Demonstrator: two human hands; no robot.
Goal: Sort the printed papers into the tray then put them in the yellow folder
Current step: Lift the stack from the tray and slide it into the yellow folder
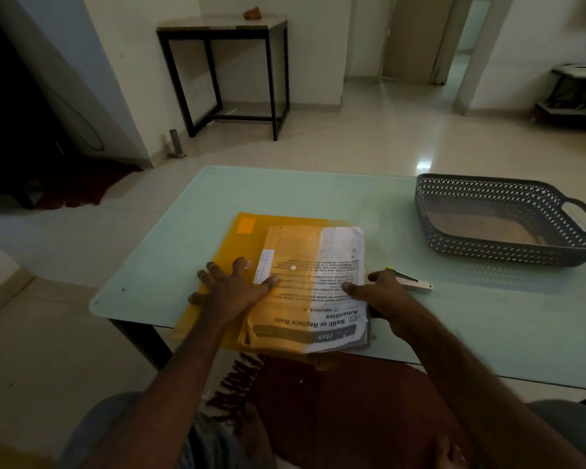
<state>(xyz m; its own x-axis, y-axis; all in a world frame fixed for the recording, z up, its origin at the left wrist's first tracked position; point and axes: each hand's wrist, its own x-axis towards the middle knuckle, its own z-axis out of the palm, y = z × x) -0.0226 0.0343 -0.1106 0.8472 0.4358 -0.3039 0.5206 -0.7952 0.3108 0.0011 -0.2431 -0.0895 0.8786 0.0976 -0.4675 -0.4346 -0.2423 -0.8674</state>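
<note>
While hands (pixel 232 289) press papers (pixel 332 292), glass table (pixel 318 194), tiled floor (pixel 369 130)

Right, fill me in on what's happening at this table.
A person is sliding a stack of printed papers into a yellow folder on the glass table. The left hand lies flat on the folder, holding it down, while the right hand grips the stack's right edge. About half the stack is under the see-through cover. The grey tray sits to the right with no papers in it.
</note>
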